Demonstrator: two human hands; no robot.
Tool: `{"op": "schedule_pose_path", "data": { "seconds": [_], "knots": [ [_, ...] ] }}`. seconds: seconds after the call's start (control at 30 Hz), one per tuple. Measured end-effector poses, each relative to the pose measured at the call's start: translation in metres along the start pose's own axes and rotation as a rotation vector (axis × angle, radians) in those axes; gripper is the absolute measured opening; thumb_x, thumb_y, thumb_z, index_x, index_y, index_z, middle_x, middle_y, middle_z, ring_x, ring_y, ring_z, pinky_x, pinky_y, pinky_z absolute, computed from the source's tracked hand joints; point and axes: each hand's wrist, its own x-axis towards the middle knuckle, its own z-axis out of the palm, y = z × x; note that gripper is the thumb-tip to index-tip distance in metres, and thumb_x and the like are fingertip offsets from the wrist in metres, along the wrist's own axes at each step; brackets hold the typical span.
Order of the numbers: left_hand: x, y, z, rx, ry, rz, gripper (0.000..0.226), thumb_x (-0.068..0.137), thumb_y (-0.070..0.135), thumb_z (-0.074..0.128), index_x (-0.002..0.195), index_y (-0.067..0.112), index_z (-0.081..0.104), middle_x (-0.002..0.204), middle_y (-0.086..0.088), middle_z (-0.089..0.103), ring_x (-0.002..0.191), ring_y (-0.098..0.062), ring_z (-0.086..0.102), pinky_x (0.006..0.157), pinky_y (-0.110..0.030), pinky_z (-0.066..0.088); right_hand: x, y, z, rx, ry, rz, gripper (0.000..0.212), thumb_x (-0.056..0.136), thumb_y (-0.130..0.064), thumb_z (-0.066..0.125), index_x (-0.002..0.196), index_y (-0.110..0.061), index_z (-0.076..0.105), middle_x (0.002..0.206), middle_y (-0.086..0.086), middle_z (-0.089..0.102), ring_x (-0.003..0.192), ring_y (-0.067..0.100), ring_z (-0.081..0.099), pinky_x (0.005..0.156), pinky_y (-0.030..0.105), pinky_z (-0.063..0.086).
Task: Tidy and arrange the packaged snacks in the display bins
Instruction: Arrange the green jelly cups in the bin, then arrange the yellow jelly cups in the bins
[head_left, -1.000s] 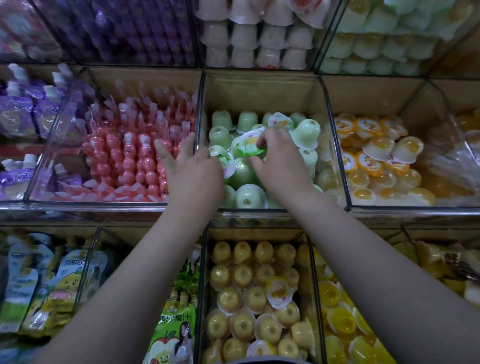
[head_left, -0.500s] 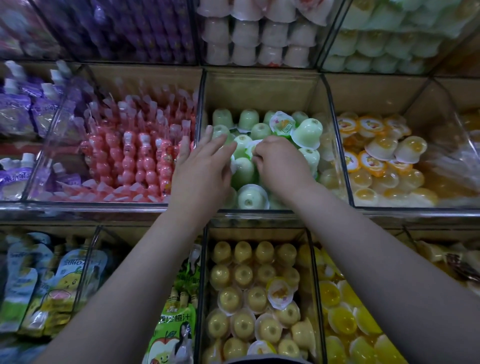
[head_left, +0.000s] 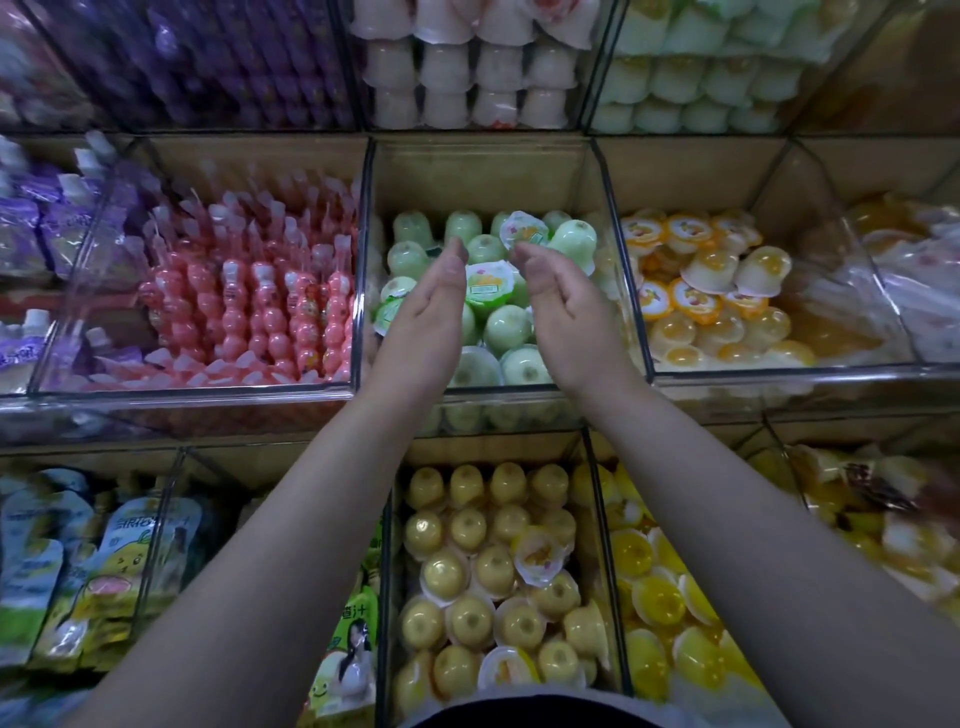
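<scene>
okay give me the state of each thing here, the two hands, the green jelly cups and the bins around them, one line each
Left hand: open, palm inward, empty.
Right hand: open, palm inward, empty.
Green jelly cups: jumbled, some lid up, some upside down.
Green label-up cup: lying between the hands, untouched.
Pink bottle bin: full, bottles in rows.
Orange cup bin: jumbled.

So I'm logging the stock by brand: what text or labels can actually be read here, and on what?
"汁", after one partly hidden character: on the green pouch in the lower bin, beside the left arm.
Yellow-green pouches, lower left: print too blurred to read.
Green jelly cup lids, between the hands: too small.
</scene>
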Motion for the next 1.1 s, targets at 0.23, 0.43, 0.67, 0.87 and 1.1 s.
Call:
{"op": "schedule_pose_path", "data": {
  "seconds": [0.23, 0.43, 0.67, 0.87, 1.1],
  "knots": [
    [-0.004, 0.007, 0.026, -0.138, -0.042, 0.021, 0.066, 0.091, 0.065, 0.029, 0.149, 0.033, 0.034, 0.151, 0.02, 0.037, 0.138, 0.002, 0.033, 0.119, -0.037, 0.024, -0.019, -0.011, -0.027, 0.255, 0.128, 0.11, 0.046, 0.101, -0.048, 0.033, 0.132, -0.021, 0.053, 0.135, -0.004, 0.058, 0.128, 0.007, 0.05, 0.113, 0.035, 0.036],
    [-0.012, 0.023, 0.055, -0.224, -0.099, 0.039, 0.056, 0.102, 0.052, 0.024, 0.151, 0.025, 0.031, 0.154, 0.013, 0.034, 0.139, -0.002, 0.033, 0.11, -0.025, 0.03, -0.028, -0.008, -0.056, 0.318, 0.175, 0.117, 0.042, 0.096, -0.054, 0.032, 0.121, -0.026, 0.052, 0.128, -0.004, 0.06, 0.124, 0.009, 0.054, 0.111, 0.035, 0.038],
    [-0.013, 0.031, 0.095, -0.273, -0.106, 0.022, 0.051, 0.105, 0.044, 0.024, 0.151, 0.024, 0.03, 0.154, 0.01, 0.035, 0.14, -0.004, 0.032, 0.11, -0.026, 0.031, -0.031, -0.001, -0.098, 0.322, 0.174, 0.154, 0.052, 0.101, -0.047, 0.03, 0.137, -0.016, 0.049, 0.137, -0.001, 0.056, 0.125, 0.008, 0.052, 0.103, 0.025, 0.037],
    [-0.01, 0.039, 0.14, -0.266, -0.085, 0.018, 0.047, 0.104, 0.045, 0.03, 0.147, 0.028, 0.037, 0.141, 0.014, 0.045, 0.124, 0.001, 0.043, 0.105, -0.025, 0.036, -0.022, 0.012, -0.145, 0.267, 0.191, 0.182, 0.053, 0.1, -0.051, 0.031, 0.137, -0.018, 0.049, 0.123, -0.009, 0.059, 0.122, 0.01, 0.054, 0.107, 0.032, 0.038],
    [0.004, 0.048, 0.185, -0.234, -0.051, 0.002, 0.048, 0.104, 0.045, 0.031, 0.148, 0.027, 0.036, 0.15, 0.008, 0.04, 0.128, -0.003, 0.04, 0.105, -0.027, 0.034, -0.008, 0.03, -0.193, 0.258, 0.198, 0.203, 0.051, 0.102, -0.048, 0.032, 0.138, -0.017, 0.049, 0.125, -0.007, 0.058, 0.116, 0.007, 0.056, 0.105, 0.031, 0.04]
  ]
}}
